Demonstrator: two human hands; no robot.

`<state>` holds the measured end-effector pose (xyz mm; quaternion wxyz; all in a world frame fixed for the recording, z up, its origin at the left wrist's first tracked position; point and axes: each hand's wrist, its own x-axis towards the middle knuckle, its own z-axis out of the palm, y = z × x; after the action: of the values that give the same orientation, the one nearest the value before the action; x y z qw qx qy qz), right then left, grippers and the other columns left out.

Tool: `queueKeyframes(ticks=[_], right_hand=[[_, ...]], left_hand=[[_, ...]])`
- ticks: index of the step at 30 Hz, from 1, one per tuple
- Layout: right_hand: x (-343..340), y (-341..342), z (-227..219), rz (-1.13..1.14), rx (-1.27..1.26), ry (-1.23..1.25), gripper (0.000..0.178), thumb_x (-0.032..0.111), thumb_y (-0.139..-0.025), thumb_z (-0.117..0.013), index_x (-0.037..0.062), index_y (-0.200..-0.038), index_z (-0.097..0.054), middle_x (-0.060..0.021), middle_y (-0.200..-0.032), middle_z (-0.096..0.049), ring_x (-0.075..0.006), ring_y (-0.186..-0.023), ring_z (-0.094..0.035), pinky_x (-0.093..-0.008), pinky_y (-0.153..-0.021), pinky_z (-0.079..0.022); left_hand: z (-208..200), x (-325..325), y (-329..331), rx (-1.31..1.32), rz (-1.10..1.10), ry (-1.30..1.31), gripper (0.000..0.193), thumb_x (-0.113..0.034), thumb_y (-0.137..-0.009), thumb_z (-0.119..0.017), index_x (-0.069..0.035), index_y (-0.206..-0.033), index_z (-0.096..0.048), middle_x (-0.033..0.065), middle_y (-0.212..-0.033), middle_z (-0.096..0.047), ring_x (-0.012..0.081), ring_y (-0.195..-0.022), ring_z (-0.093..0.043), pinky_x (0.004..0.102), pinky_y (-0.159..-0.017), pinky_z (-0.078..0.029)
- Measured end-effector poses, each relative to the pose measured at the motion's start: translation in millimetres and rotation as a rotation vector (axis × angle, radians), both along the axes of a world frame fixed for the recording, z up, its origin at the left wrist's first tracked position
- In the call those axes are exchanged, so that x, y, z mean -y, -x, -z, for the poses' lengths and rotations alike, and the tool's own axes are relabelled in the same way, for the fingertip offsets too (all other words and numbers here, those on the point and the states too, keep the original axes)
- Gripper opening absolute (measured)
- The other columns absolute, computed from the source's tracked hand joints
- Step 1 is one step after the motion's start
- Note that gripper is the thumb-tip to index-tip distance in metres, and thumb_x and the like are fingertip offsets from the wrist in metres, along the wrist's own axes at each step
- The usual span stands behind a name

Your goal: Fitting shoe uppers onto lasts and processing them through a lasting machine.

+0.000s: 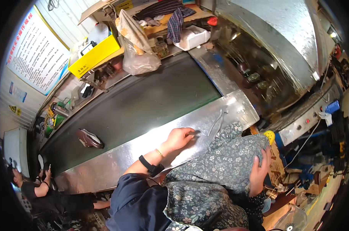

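Observation:
My left hand (179, 139) rests on the bare metal ledge (143, 144), its fingers curled in and nothing visible in them. A thin, bent, grey wire-like piece (219, 120) lies on the same ledge, to the right of that hand and apart from it. My right hand (260, 172) lies over the dark floral apron (205, 177) on my lap, fingers stretched out and holding nothing. Beyond the ledge, a maroon shoe with a white sole edge (89, 138) sits on the dark conveyor belt (143, 104), out of reach of both hands at the left.
A shelf behind the belt carries a yellow box (93, 57), a plastic bag (140, 61) and a white foam tray (193, 37). To the right stands a metal-hooded machine (282, 42) with a button panel (299, 127). Another person (40, 188) works at the far left.

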<state>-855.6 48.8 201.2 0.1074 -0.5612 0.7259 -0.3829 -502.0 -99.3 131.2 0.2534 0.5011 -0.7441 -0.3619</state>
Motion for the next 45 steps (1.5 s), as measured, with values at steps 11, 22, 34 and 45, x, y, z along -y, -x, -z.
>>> queueKeyframes(ticks=[11, 22, 34, 45], right_hand=[[181.7, 9.1, -23.7, -0.489, -0.145, -0.119, 0.033, 0.015, -0.089, -0.066, -0.0007, -0.118, -0.063, -0.0235, -0.131, -0.058, -0.0429, -0.118, -0.055, -0.0444, -0.101, -0.043], [315.9, 36.0, 133.1, -0.868, -0.58, -0.36, 0.077, 0.033, -0.09, -0.065, 0.003, -0.152, -0.029, -0.0209, -0.162, -0.017, -0.0378, -0.151, -0.013, -0.047, -0.122, -0.012], [333.4, 31.0, 129.8, -0.86, -0.504, -0.373, 0.08, 0.052, -0.084, -0.064, 0.0062, -0.146, -0.043, -0.0197, -0.159, -0.026, -0.0404, -0.148, -0.02, -0.0513, -0.121, -0.014], [323.6, 25.0, 142.2, -0.893, -0.55, -0.314, 0.081, 0.055, -0.087, -0.059, 0.0082, -0.15, -0.038, -0.0175, -0.161, -0.023, -0.0358, -0.151, -0.013, -0.0479, -0.123, -0.007]], left_hand=[[0.3, 156.5, -38.3, 0.076, -0.132, 0.297, 0.05, -0.016, -0.087, -0.072, -0.007, -0.133, -0.057, 0.0195, -0.14, -0.054, 0.0358, -0.133, -0.049, 0.0418, -0.109, -0.042], [29.4, 510.0, -77.6, -0.034, -1.023, -0.043, 0.104, -0.043, -0.067, -0.088, 0.009, -0.14, -0.037, 0.0277, -0.142, -0.049, 0.038, -0.132, -0.048, 0.0376, -0.112, -0.039], [90.3, 580.5, -94.2, 0.056, -1.063, 0.353, 0.078, -0.038, -0.072, -0.083, -0.006, -0.135, -0.049, 0.026, -0.143, -0.043, 0.0417, -0.131, -0.043, 0.0457, -0.109, -0.038], [66.8, 388.5, -42.8, -0.222, -0.584, 0.425, 0.086, -0.024, -0.074, -0.088, 0.002, -0.136, -0.034, 0.0212, -0.13, -0.054, 0.0292, -0.115, -0.057, 0.0391, -0.101, -0.046]])
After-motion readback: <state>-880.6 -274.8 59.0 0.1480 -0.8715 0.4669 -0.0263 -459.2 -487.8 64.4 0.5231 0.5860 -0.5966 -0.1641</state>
